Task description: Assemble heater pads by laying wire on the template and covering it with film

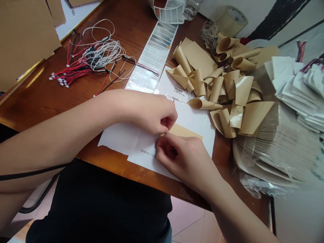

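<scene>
A piece of tan kraft paper (183, 131) lies on a white printed sheet (149, 155) marked "DRS-20", with the rest of the marking hidden by my right hand (177, 157). Those fingers pinch the left edge of the kraft piece. My left hand (152, 113) comes in from the left, its fingertips pressed on the same corner from above. A metal clip (174, 98) lies just beyond my left hand. A heap of curled kraft paper pieces (222, 87) sits to the right of both hands.
Red-and-black and white wire bundles (87, 62) lie on the wooden table (121, 165) at back left. A strip of label sheets (154, 57) runs behind the papers. Cardboard sheets (25, 40) overhang the left side, and stacked white papers (296, 91) and bagged kraft stacks (273, 148) fill the right.
</scene>
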The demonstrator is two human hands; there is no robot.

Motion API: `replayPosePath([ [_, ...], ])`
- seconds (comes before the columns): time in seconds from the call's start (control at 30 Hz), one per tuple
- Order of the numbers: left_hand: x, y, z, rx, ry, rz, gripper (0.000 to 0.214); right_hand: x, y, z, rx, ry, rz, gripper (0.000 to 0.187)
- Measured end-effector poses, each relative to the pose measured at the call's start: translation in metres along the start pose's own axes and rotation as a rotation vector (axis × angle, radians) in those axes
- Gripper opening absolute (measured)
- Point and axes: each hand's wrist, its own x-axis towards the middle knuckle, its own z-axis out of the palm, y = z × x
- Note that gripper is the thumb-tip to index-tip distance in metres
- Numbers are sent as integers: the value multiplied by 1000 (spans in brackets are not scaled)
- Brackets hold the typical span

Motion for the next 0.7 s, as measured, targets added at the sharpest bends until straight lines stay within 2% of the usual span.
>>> replayPosePath([
  [0.2,0,-1,-1,-3,-18,-15,17,-1,0,4,-90,42,-34,10],
  [0.43,0,-4,2,4,-4,8,18,-7,-6,7,-316,112,-114,22],
  [0.57,0,-3,2,8,-4,-6,19,-8,-8,9,-453,139,-158,21],
  [0.7,1,-2,2,12,-3,3,17,-6,-5,12,-495,134,-166,18],
])
